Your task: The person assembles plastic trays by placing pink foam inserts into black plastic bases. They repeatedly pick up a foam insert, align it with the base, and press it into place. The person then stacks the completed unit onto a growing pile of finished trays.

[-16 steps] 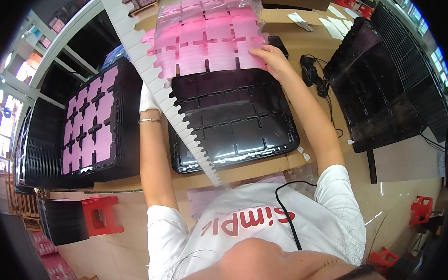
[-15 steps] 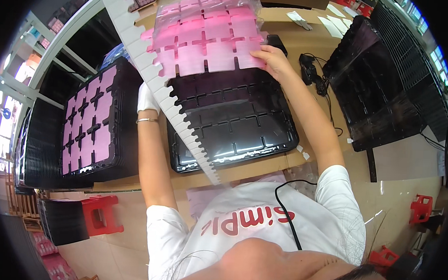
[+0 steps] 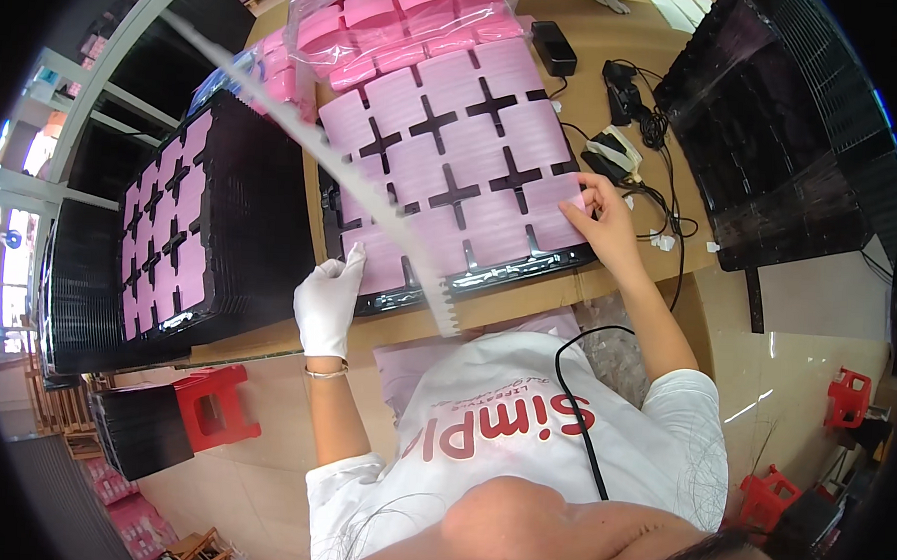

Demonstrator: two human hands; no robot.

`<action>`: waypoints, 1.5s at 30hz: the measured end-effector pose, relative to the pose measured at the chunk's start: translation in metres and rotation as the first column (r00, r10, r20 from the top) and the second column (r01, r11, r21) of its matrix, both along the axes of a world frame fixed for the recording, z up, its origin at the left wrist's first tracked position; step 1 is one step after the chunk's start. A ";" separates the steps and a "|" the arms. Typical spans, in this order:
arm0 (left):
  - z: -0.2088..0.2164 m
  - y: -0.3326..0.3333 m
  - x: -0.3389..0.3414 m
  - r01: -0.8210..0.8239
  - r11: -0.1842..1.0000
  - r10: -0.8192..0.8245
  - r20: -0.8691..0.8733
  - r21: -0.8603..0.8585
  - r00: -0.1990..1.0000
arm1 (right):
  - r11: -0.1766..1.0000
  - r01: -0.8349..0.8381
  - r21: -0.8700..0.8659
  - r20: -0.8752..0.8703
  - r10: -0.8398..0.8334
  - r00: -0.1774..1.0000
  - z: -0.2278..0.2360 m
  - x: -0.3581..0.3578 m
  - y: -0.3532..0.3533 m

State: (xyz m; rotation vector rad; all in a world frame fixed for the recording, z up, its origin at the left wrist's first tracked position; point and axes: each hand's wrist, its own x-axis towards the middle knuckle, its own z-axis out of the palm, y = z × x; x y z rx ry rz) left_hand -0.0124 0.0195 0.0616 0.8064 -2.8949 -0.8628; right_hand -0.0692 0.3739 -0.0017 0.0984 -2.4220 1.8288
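A pink foam sheet (image 3: 442, 148) with cross-shaped cut-outs lies over a black plastic tray (image 3: 509, 275), whose glossy near rim shows below it. My left hand (image 3: 328, 300), in a white glove, is closed at the sheet's near left corner with thumb and forefinger together. Bare, my right hand (image 3: 607, 227) pinches the sheet's right edge near its front corner. A pale, blurred strip with a toothed edge (image 3: 367, 198) slants across the view and covers part of the sheet.
Behind the tray sits a pile of pink foam (image 3: 410, 23) in clear plastic. Stacked black trays stand left (image 3: 262, 192) and right (image 3: 774, 154). A black adapter (image 3: 554, 49), cables (image 3: 662, 194) and cardboard (image 3: 528, 301) lie around the work. Red stools (image 3: 215, 408) stand on the floor.
The pink sheet has come toward me and down, and now covers the black tray. Both hands have moved nearer; my left now grips a corner. The toothed strip has shifted and blurred.
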 end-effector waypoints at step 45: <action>-0.039 -0.012 0.052 0.063 0.785 0.190 -0.336 0.617 0.923 | 0.930 -0.028 0.365 -0.229 0.119 0.966 0.001 0.046 0.015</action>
